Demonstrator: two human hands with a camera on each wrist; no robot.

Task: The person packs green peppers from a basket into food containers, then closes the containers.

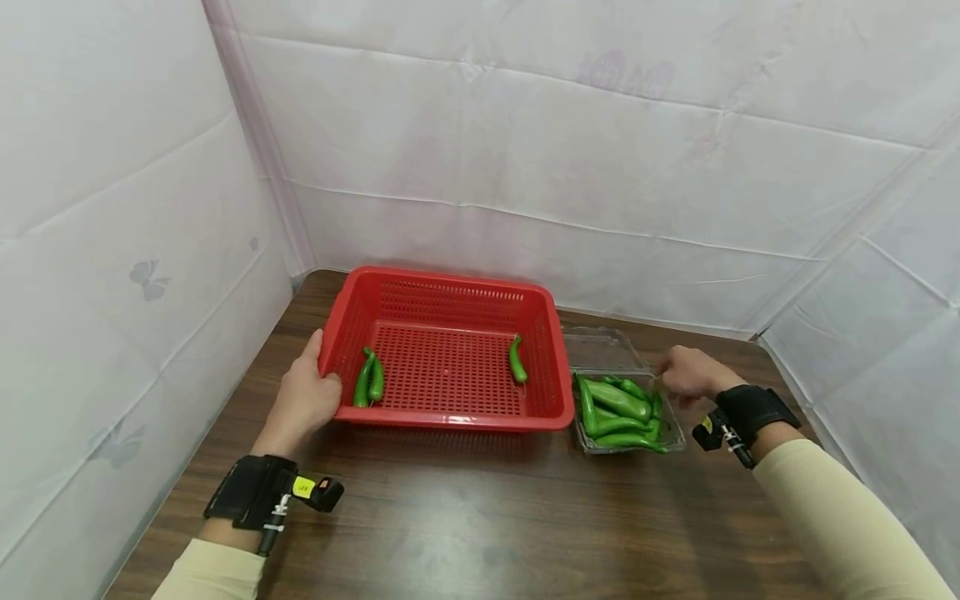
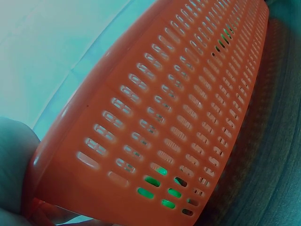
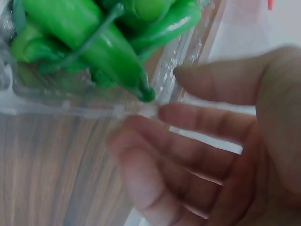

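Observation:
At the left end of a red plastic basket (image 1: 450,422), my left hand (image 1: 303,392) grips the rim, thumb on the near side. The left wrist view shows the basket's slotted wall (image 2: 155,117) close up. Inside lie two green chili peppers (image 1: 369,379) at the left and a single green chili pepper (image 1: 517,361) at the right. My right hand (image 1: 693,372) is by the right side of a clear plastic clamshell box (image 1: 675,439) holding several green peppers (image 1: 618,400). Its thumb and bent fingers are apart at the box's corner in the right wrist view, holding nothing.
The box's clear lid (image 1: 603,348) lies folded back behind it. Both containers stand side by side on a dark wood table (image 1: 450,508). White plastic sheeting (image 1: 480,142) hangs close behind the table and along both sides.

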